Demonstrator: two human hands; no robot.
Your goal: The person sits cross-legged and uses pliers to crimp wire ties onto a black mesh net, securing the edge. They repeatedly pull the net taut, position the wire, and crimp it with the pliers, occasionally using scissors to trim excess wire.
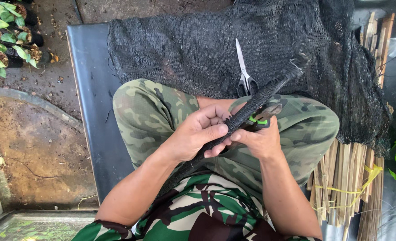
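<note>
I see the left hand (198,134) wrapped around a black mesh-covered stick (251,105), fingers (215,117) curled tight over its middle. The right hand (260,138) sits just beside it, under the stick, thumb pressing the stick and fingers closed on a green-handled tool (262,117). Above the stick, scissors (246,73) lie on black netting (198,49). Bamboo slats (349,178) lie to its right.

Net-wrapped stick (251,105) lower end was hidden behind the left hand (198,134) and forearm, green-handled tool (261,118) mostly covered by the right hand (260,140), scissors (245,71) handles partly behind the stick, bamboo bundle (349,178) cut off at bottom edge.
</note>
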